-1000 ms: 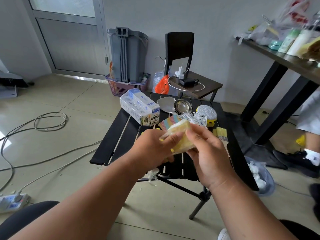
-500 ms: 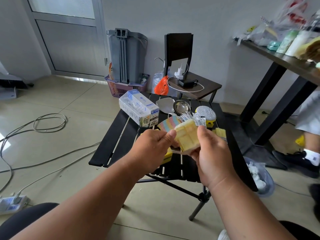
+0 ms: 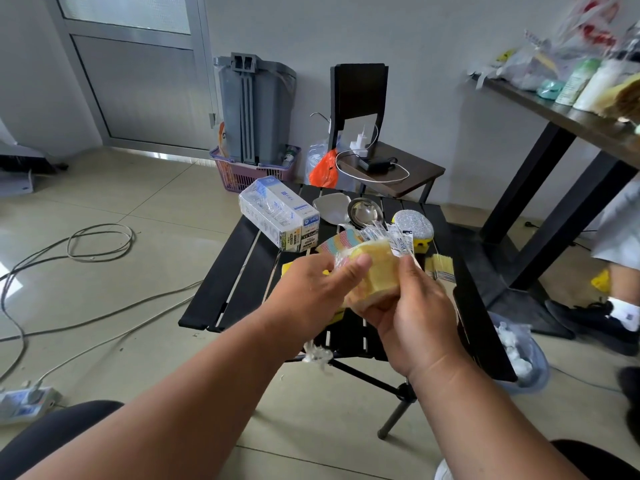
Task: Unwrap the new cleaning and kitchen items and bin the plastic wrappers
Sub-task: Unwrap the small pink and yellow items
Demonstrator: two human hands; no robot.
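Just above the near edge of the black slatted desk (image 3: 221,271), both hands work a wrapped yellow sponge (image 3: 375,268). The right hand (image 3: 412,313) cups it from below, fingers curled around it; the left hand (image 3: 311,289) pinches the clear wrapper (image 3: 341,263) at the sponge's left end with its thumb. Compared with half a second ago, the sponge has tilted and the film looks bunched at the left, so the wrapper seems to be peeling off, not yet free. Farther back lie a boxed pack (image 3: 277,216), a ladle (image 3: 363,211) and a scouring pad (image 3: 414,225). A bin of crumpled plastic (image 3: 519,351) sits on the floor to the right.
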